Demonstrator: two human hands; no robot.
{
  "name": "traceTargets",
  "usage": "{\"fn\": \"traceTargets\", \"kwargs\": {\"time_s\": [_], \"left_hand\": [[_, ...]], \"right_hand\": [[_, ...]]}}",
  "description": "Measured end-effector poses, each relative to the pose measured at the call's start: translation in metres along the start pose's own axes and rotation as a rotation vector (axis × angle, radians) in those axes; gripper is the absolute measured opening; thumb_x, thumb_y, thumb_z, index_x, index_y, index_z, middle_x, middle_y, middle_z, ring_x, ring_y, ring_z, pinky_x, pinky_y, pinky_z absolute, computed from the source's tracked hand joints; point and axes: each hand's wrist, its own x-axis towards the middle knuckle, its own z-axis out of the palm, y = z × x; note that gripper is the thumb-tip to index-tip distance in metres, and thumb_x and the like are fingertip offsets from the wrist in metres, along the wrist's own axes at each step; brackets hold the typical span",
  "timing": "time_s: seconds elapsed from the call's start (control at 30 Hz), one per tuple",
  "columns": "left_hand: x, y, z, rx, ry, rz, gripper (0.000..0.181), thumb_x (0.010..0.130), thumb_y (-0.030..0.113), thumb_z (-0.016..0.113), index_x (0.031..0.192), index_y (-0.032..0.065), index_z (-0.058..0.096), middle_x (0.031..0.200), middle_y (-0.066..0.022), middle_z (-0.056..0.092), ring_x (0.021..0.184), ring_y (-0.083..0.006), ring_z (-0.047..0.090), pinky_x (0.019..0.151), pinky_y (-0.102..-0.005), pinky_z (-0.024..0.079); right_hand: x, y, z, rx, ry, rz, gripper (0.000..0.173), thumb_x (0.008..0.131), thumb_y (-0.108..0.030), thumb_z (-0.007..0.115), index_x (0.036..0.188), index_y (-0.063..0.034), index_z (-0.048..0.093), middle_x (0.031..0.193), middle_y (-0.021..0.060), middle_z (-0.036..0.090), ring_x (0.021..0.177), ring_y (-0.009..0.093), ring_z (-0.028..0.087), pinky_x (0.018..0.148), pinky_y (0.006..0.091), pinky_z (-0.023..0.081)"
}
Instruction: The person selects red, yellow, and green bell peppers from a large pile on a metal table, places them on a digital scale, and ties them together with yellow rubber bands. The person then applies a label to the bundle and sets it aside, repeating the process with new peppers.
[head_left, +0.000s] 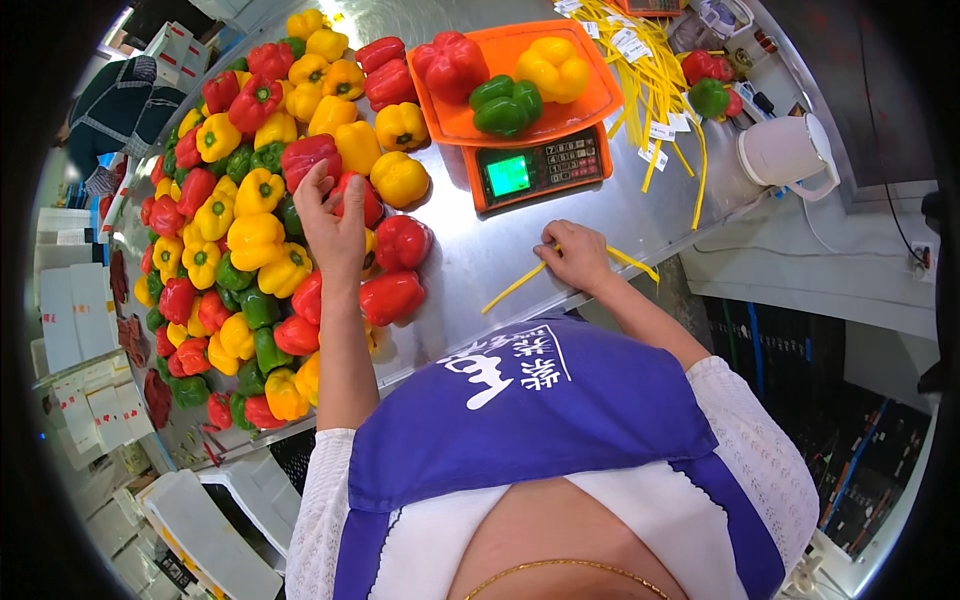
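Observation:
My left hand (334, 217) hovers at the near side of a heap of bell peppers, its fingers apart. Its fingertips overlap a red bell pepper (300, 154); whether they touch it I cannot tell. Pinched in my right hand (576, 255) is a yellow strip (514, 289), one end lying over the steel table and the other past my wrist. An orange digital scale (465, 172) with a lit green display stands beyond that hand. On its orange tray (551, 120) rest a red pepper (451, 66), a green pepper (506, 105) and a yellow pepper (553, 69).
Yellow strips with white printed tags (637, 82) are bunched right of the scale. A white kettle (784, 150) stands at the table's right edge, near a few more peppers (707, 97). A person (124, 112) bends at the far left. White foam boxes (75, 307) line that side.

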Motion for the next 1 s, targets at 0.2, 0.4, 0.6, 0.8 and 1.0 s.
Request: {"fn": "traceTargets", "kwargs": {"time_s": [0.2,0.4,0.6,0.8,1.0], "left_hand": [[-0.001,-0.002,-0.008,0.014,-0.035,-0.033,0.044,0.095,0.020,0.071,0.132,0.0025,0.055,0.130,-0.0127,0.047,0.113,-0.0217,0.056,0.093,-0.0334,0.053],[0.032,-0.009,0.019,-0.231,-0.096,-0.068,0.045,0.100,0.022,0.065,0.136,0.0002,0.052,0.132,-0.0123,0.051,0.116,-0.0198,0.056,0.097,-0.0328,0.049],[0.083,0.030,0.086,-0.477,-0.265,-0.202,0.057,0.105,0.037,0.055,0.147,0.0013,0.041,0.140,-0.0115,0.050,0.128,-0.0192,0.049,0.109,-0.0323,0.040],[0.110,0.028,0.156,-0.394,-0.301,-0.199,0.062,0.102,0.035,0.055,0.150,-0.0014,0.040,0.143,-0.0169,0.052,0.130,-0.0227,0.050,0.111,-0.0316,0.037],[0.115,0.034,0.154,-0.306,-0.261,-0.141,0.066,0.101,0.036,0.057,0.151,-0.0019,0.038,0.150,-0.0227,0.045,0.140,-0.0287,0.044,0.114,-0.0367,0.036]], "right_hand": [[-0.001,0.002,0.002,-0.010,0.008,-0.007,0.023,0.081,-0.029,0.076,0.087,-0.0107,0.063,0.081,0.0058,0.067,0.075,0.031,0.066,0.064,0.0444,0.050],[0.000,0.007,0.000,0.029,-0.033,0.008,0.019,0.083,-0.025,0.074,0.088,-0.0104,0.063,0.086,0.0061,0.068,0.076,0.030,0.067,0.065,0.0422,0.052],[0.043,-0.004,-0.074,0.217,0.344,0.016,0.022,0.087,-0.017,0.070,0.106,-0.0086,0.065,0.092,0.0086,0.067,0.078,0.026,0.068,0.070,0.0379,0.054],[0.130,-0.005,-0.131,0.182,0.357,0.108,0.051,0.088,-0.016,0.069,0.137,-0.0096,0.055,0.101,0.0099,0.070,0.086,0.028,0.068,0.075,0.0383,0.053],[0.144,0.000,-0.117,0.223,0.436,0.079,0.048,0.089,-0.020,0.071,0.133,-0.0069,0.057,0.092,0.0080,0.068,0.077,0.024,0.066,0.071,0.0340,0.052]]}}
